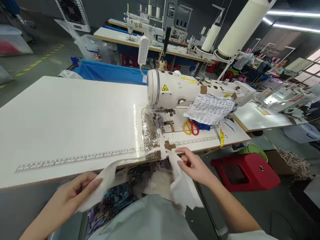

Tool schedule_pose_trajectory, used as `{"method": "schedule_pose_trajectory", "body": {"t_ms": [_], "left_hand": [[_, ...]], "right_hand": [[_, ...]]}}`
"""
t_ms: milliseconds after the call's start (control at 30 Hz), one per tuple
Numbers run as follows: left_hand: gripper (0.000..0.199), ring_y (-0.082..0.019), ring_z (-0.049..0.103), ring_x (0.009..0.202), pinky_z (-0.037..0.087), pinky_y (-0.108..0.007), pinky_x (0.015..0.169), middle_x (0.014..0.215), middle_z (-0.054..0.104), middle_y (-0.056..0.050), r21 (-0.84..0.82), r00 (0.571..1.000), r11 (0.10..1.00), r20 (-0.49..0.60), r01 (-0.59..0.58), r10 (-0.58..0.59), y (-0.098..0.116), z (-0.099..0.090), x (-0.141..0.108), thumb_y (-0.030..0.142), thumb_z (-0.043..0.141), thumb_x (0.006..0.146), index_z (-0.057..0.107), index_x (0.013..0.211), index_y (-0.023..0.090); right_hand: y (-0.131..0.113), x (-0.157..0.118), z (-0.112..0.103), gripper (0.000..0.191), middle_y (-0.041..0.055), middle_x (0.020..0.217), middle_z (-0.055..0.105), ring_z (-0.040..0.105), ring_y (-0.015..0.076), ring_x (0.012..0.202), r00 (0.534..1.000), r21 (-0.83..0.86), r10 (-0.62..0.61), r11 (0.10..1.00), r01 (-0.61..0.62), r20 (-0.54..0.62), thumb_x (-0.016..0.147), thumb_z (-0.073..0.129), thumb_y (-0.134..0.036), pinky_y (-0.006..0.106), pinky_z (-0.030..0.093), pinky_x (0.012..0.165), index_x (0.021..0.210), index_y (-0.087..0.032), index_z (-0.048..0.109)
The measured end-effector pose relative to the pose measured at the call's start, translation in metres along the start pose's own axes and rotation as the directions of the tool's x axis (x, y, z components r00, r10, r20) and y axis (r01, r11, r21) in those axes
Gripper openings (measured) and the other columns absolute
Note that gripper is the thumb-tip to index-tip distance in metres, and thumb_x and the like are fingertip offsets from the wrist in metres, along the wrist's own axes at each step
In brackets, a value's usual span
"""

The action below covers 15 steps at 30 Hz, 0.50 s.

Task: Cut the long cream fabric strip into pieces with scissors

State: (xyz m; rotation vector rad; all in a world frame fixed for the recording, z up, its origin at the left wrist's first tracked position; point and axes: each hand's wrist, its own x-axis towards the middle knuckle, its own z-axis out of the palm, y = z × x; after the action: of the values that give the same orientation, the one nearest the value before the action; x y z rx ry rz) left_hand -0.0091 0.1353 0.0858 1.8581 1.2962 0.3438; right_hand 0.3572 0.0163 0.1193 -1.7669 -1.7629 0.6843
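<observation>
White cloth (183, 181) passes along the front edge of the wide tabletop (75, 113), partly upon this edge and partly hanging below it, toward the person's body. Behind its middle part stands the large sewing machine (175, 88).

In my judgement, the step in hand is to straighten the cloth in front of the machine. To do this well, both hands should pull only lightly and with equal force, because such thin cloth can probably stretch or fold. The edge should lie flat before it comes close to the needle area, and the hanging part should be free of twist.

Regarding position, the cloth runs between the two hands. The left hand (75, 191) has thumb and fingers closed upon its left end, in front of the tabletop edge. The right hand (191, 163) pinches it near the middle of the edge, and from there one portion hangs down below this hand. Just beyond the right hand are small brown patches (170, 145), which could perhaps catch the cloth.
</observation>
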Motion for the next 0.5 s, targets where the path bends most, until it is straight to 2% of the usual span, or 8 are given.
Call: {"method": "schedule_pose_trajectory", "body": {"t_ms": [33, 67, 133, 200, 267, 333, 433, 500], "left_hand": [[0.043, -0.014, 0.043, 0.052, 0.035, -0.023, 0.046, 0.06, 0.05, 0.003, -0.148, 0.989, 0.986, 0.133, 0.082, -0.063, 0.007, 0.005, -0.001, 0.063, 0.041, 0.089, 0.053, 0.077, 0.023], [0.046, -0.013, 0.04, 0.051, 0.033, -0.022, 0.045, 0.059, 0.046, 0.004, -0.274, 0.967, 0.951, 0.243, 0.144, -0.077, 0.013, 0.01, -0.001, 0.066, 0.044, 0.087, 0.051, 0.076, 0.022], [0.046, -0.012, 0.039, 0.053, 0.032, -0.021, 0.046, 0.062, 0.046, 0.004, -0.423, 0.934, 0.886, 0.355, 0.191, -0.031, 0.025, 0.02, 0.003, 0.067, 0.05, 0.085, 0.05, 0.078, 0.021], [0.043, -0.011, 0.041, 0.056, 0.032, -0.02, 0.049, 0.065, 0.047, 0.003, -0.481, 0.922, 0.862, 0.384, 0.161, 0.042, 0.035, 0.028, 0.007, 0.063, 0.053, 0.086, 0.052, 0.083, 0.019], [0.039, -0.011, 0.042, 0.06, 0.034, -0.02, 0.052, 0.07, 0.049, 0.002, -0.521, 0.915, 0.846, 0.387, 0.116, 0.114, 0.044, 0.031, 0.011, 0.058, 0.052, 0.089, 0.054, 0.087, 0.018], [0.037, -0.012, 0.044, 0.065, 0.035, -0.02, 0.055, 0.076, 0.051, 0.001, -0.544, 0.908, 0.837, 0.374, 0.052, 0.187, 0.05, 0.031, 0.015, 0.054, 0.051, 0.091, 0.056, 0.092, 0.018], [0.035, -0.011, 0.041, 0.065, 0.033, -0.02, 0.056, 0.074, 0.05, 0.002, -0.539, 0.894, 0.842, 0.372, -0.011, 0.25, 0.052, 0.031, 0.02, 0.052, 0.052, 0.091, 0.056, 0.091, 0.016], [0.036, -0.01, 0.037, 0.06, 0.029, -0.02, 0.052, 0.067, 0.045, 0.004, -0.517, 0.887, 0.856, 0.386, -0.019, 0.253, 0.051, 0.032, 0.024, 0.052, 0.053, 0.091, 0.054, 0.085, 0.016]], "right_hand": [[-0.01, 0.001, 0.0, 0.032, -0.0094, 0.058, 0.036, 0.036, 0.0101, 0.051, 1.0, 0.051, -0.004, 0.999, 0.002, 0.026, 0.094, 0.046, -0.023, 0.021, 0.031, 0.051, 0.126, -0.021, 0.049], [-0.02, 0.003, 0.001, 0.034, -0.0094, 0.058, 0.036, 0.036, 0.0098, 0.051, 0.998, 0.076, -0.025, 0.997, 0.021, 0.057, 0.093, 0.046, -0.022, 0.02, 0.031, 0.051, 0.127, -0.022, 0.049], [-0.035, 0.007, 0.005, 0.027, -0.0065, 0.064, 0.047, 0.042, 0.0095, 0.055, 0.986, 0.059, -0.106, 0.993, 0.099, 0.132, 0.093, 0.045, -0.02, 0.02, 0.033, 0.053, 0.118, -0.022, 0.057], [-0.044, 0.012, 0.01, 0.027, -0.0008, 0.08, 0.061, 0.052, 0.0108, 0.064, 0.951, 0.001, -0.219, 0.975, 0.224, 0.219, 0.094, 0.041, -0.017, 0.022, 0.039, 0.059, 0.116, -0.02, 0.057], [-0.048, 0.017, 0.016, 0.037, 0.0065, 0.101, 0.066, 0.059, 0.0146, 0.08, 0.898, -0.079, -0.335, 0.925, 0.371, 0.287, 0.094, 0.036, -0.012, 0.025, 0.044, 0.069, 0.128, -0.017, 0.049], [-0.052, 0.022, 0.021, 0.038, 0.0102, 0.102, 0.067, 0.06, 0.0181, 0.086, 0.867, -0.226, -0.403, 0.852, 0.473, 0.294, 0.092, 0.035, -0.007, 0.029, 0.046, 0.073, 0.128, -0.013, 0.048], [-0.064, 0.028, 0.023, 0.023, 0.0061, 0.079, 0.064, 0.056, 0.0194, 0.075, 0.849, -0.498, -0.447, 0.688, 0.527, 0.281, 0.089, 0.042, -0.005, 0.031, 0.043, 0.068, 0.096, -0.016, 0.061], [-0.078, 0.031, 0.02, 0.02, 0.0061, 0.081, 0.062, 0.055, 0.0204, 0.08, 0.826, -0.574, -0.485, 0.603, 0.555, 0.288, 0.087, 0.047, -0.005, 0.034, 0.043, 0.074, 0.077, -0.018, 0.06]]}}
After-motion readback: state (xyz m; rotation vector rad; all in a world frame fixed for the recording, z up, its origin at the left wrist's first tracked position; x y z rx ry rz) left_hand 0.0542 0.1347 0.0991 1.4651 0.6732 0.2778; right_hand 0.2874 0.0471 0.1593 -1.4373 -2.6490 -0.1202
